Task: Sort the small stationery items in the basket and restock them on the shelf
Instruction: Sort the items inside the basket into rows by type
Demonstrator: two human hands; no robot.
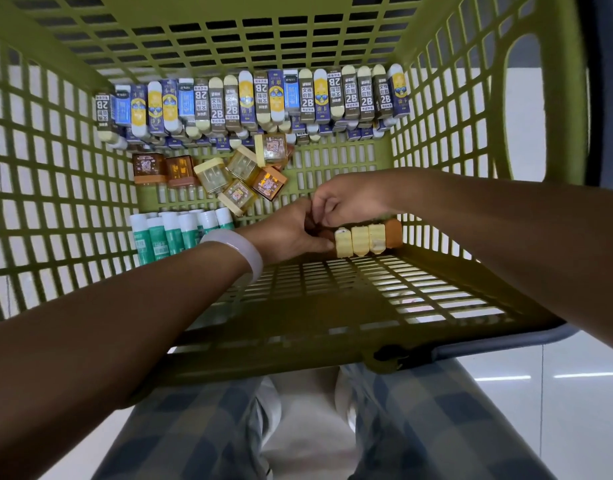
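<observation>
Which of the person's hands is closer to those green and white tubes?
Left. The left hand is just right of the green and white tubes; the right hand lies farther right.

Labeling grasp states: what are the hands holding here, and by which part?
Both hands hold one row of small sharpeners by its left end: left hand from below, right hand pinching from above. The exact finger contact is hidden.

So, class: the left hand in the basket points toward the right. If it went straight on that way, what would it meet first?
The left hand already touches the row of pencil sharpeners it points at; beyond them, probably the green basket's right wall, though depth is unclear.
</observation>
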